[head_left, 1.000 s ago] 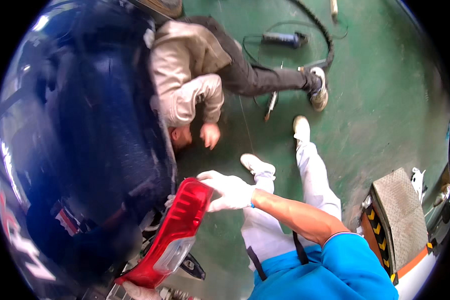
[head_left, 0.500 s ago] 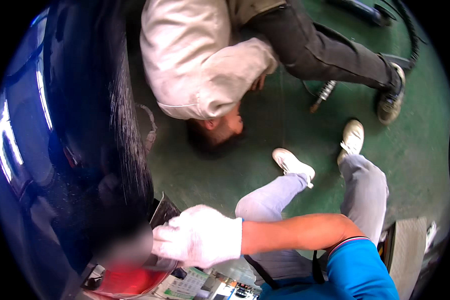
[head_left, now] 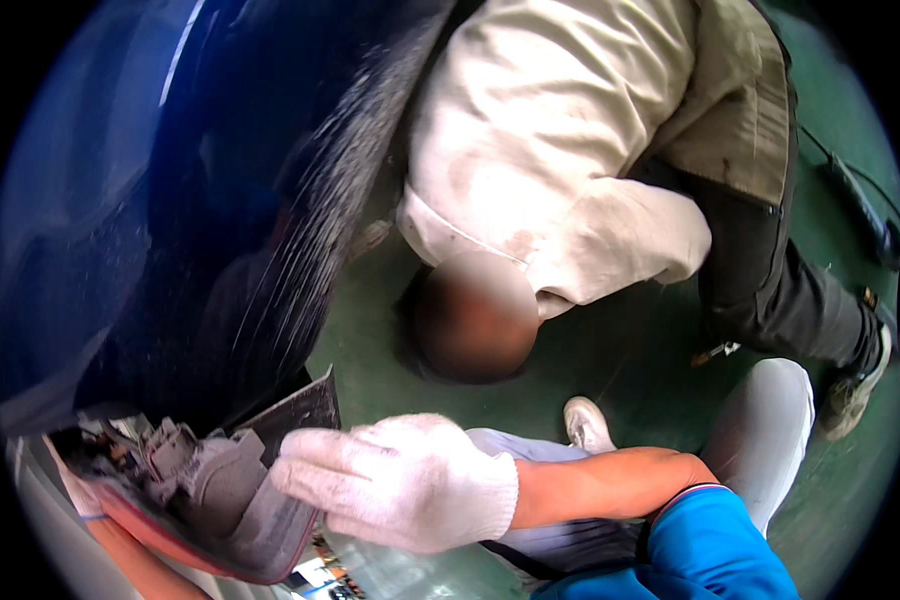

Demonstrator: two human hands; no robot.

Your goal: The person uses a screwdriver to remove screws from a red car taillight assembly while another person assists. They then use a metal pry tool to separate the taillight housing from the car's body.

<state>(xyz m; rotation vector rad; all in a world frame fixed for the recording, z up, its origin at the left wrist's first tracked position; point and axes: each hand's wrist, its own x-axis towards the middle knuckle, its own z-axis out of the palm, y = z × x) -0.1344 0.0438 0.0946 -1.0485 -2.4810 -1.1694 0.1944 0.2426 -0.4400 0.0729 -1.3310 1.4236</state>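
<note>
A red-edged tail lamp (head_left: 280, 560) is at the lower left beside a dark blue car body (head_left: 200, 190), its dusty grey inner side (head_left: 225, 480) facing up. My right hand (head_left: 400, 485), in a white knitted glove, has its fingers closed at the lamp's right end. My left forearm (head_left: 150, 555) comes in at the lower left, on the lamp's outer side. Only a sliver of that hand's glove shows, and its fingers are hidden. A dark flat panel edge (head_left: 305, 400) sticks up right behind my right fingers.
Another person in a beige jacket (head_left: 540, 150) bends low close to the car, head (head_left: 475, 315) just beyond my right hand. Whitish scrapes (head_left: 325, 180) mark the car's edge. A dark tool with a cable (head_left: 865, 210) lies on the green floor (head_left: 390, 360) at the far right.
The tail lamp has turned from showing its red lens to showing its dusty inner side. My left forearm has come into view. The view has shifted, and the other person now appears nearer and further right.
</note>
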